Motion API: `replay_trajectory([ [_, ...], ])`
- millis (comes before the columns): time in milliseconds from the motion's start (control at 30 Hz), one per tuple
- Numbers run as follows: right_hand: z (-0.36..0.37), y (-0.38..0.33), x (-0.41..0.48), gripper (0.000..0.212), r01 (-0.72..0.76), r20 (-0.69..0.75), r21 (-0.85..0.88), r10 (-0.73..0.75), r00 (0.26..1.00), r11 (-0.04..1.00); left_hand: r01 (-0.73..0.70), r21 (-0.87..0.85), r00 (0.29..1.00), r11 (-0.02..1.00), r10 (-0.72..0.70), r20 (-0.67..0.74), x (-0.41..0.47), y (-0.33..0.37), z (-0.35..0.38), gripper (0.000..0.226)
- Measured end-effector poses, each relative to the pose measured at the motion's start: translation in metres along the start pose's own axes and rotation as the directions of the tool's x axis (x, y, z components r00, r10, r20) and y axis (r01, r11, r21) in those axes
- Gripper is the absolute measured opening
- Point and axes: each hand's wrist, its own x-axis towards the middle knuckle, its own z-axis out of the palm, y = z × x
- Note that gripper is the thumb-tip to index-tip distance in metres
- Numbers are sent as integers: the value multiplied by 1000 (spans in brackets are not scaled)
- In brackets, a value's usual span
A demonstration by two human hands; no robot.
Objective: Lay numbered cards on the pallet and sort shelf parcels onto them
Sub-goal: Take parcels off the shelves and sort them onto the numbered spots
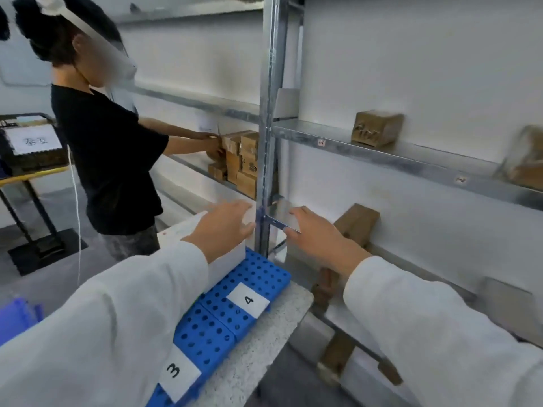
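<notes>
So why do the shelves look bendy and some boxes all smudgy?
Head view: the wide lens bows the shelf rail; the parcel at the right edge smears with motion blur; both hands, left hand and right hand, look soft; card 4 stays readable.

A second worker in a black T-shirt [108,160] stands at the neighbouring bay.

Behind that person, a black-legged stand [35,221] with a yellow-edged top carries a dark tray bearing a white sign [33,140] with handwritten characters. A thin white cord [77,207] hangs beside the worker. The floor [58,289] is grey.
</notes>
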Motion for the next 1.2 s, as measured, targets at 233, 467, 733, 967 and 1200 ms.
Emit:
replay_trajectory([
  [233, -60, 68, -116, 47, -249, -82, -43, 245, 966, 968, -218, -119, 968, 969, 230, 98, -7, 115, 22, 56],
  [467, -104, 135, -239, 55, -465, -138, -100, 451, 882, 880, -411, -227, 880, 883, 450, 155, -17, 248, 45, 40],
  [733, -140, 190, -381, 54, -660, -181, -81, 640, 747, 747, -557, -313, 767, 769, 621, 161, -63, 374, 78, 60],
  [967, -169, 221, -516, 53, -756, -169, -85, 738, 653, 649, -587, -395, 698, 706, 689, 196, -132, 477, 100, 52],
  [1200, -188, 243, -641, 55, -823, -160, -55, 808, 567, 566, -653, -413, 621, 635, 761, 189, -199, 570, 107, 53],
])
